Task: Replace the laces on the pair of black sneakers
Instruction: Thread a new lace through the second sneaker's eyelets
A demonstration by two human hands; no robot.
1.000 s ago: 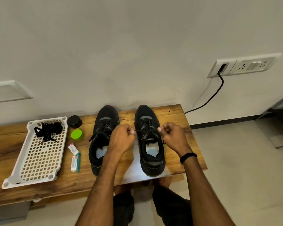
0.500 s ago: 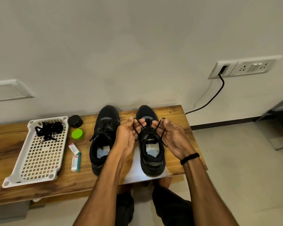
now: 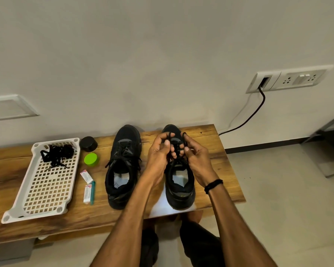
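Two black sneakers stand side by side on the wooden bench point(image 3: 216, 151), toes toward the wall. The left sneaker point(image 3: 123, 166) is laced, with loose ends hanging at its sides. Over the tongue of the right sneaker point(image 3: 179, 185) both my hands work the black lace point(image 3: 169, 138). My left hand point(image 3: 159, 153) has a loop of lace round its curled fingers. My right hand point(image 3: 196, 157) pinches another loop that hooks over its raised fingertip. A bundle of black laces point(image 3: 56, 154) lies at the far end of the white tray point(image 3: 46, 191).
Between tray and shoes sit a black lid point(image 3: 88, 144), a green cap point(image 3: 91, 159), two small packets point(image 3: 86, 176) and a teal pen point(image 3: 93, 191). A white sheet point(image 3: 162, 207) lies under the right shoe. A black cable point(image 3: 247, 118) runs from the wall socket.
My hands pulled the lace ends apart a second ago, then turned palms up with loops. Now they have come closer together over the right shoe's tongue, fingers curled round the loops.
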